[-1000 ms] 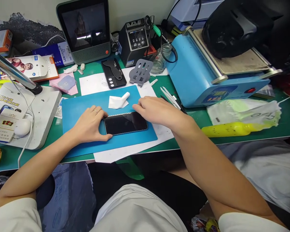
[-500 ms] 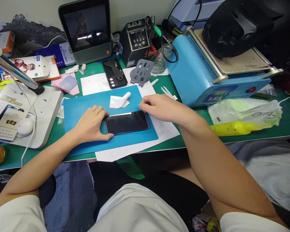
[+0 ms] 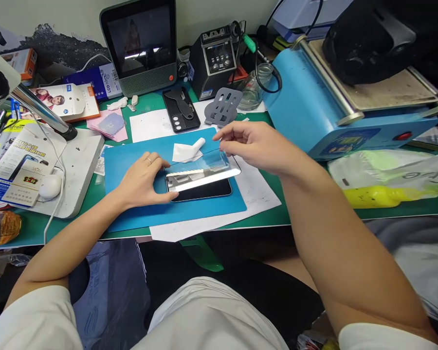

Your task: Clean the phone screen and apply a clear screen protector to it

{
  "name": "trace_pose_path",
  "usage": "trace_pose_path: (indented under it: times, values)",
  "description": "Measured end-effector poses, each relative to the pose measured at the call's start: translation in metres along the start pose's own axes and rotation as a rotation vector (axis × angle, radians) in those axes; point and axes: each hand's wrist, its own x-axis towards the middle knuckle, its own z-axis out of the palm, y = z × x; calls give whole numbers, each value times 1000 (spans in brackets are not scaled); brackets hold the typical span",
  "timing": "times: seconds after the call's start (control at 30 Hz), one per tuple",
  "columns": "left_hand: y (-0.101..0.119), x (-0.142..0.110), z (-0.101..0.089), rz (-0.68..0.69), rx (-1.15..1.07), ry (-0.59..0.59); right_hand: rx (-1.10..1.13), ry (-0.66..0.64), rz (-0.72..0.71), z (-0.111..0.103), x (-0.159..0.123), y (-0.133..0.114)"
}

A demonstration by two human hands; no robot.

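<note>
Since the earlier frame, your right hand [image 3: 251, 146] rises, carrying the right end of the clear, glossy, rectangular sheet [image 3: 213, 163] upward. Its thumb and fingertips pinch that far-right corner; the sheet's left end stays low at your left hand [image 3: 141, 181]. The black, glass-faced rectangular phone [image 3: 206, 189] lies flat on the blue rectangular mat [image 3: 131, 218], long axis running left-right. Your left hand is nearer, its thumb and fingers gripping the phone's left end. From your right hand, the phone lies below, leftward and toward you.
</note>
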Motion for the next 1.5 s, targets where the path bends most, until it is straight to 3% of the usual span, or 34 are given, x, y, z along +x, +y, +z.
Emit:
trace_pose_path:
  times: [0.13, 0.27, 0.4, 0.5, 0.7, 1.0, 1.27, 1.5]
  values:
    - [-11, 1, -5, -119, -158, 74, 136, 127, -48, 5, 21, 7]
    - [-24, 4, -8, -243, -308, 174, -70, 250, -48, 14, 23, 14]
    - [-28, 7, -10, -347, -389, 240, -442, 144, -316, 34, 7, 10]
    - [-26, 8, -13, -391, -405, 252, -564, 50, -478, 51, 4, 7]
    - [-26, 6, -21, -403, -406, 197, -693, -96, -455, 58, 14, 9]
    - [-28, 2, -18, -435, -325, 76, -487, 57, -448, 36, -47, -5]
    - [-31, 1, -19, -476, -88, 109, -588, 8, -605, 71, -89, 18]
    - [-37, 0, -21, -512, -8, 135, -692, -191, -524, 112, -76, 13]
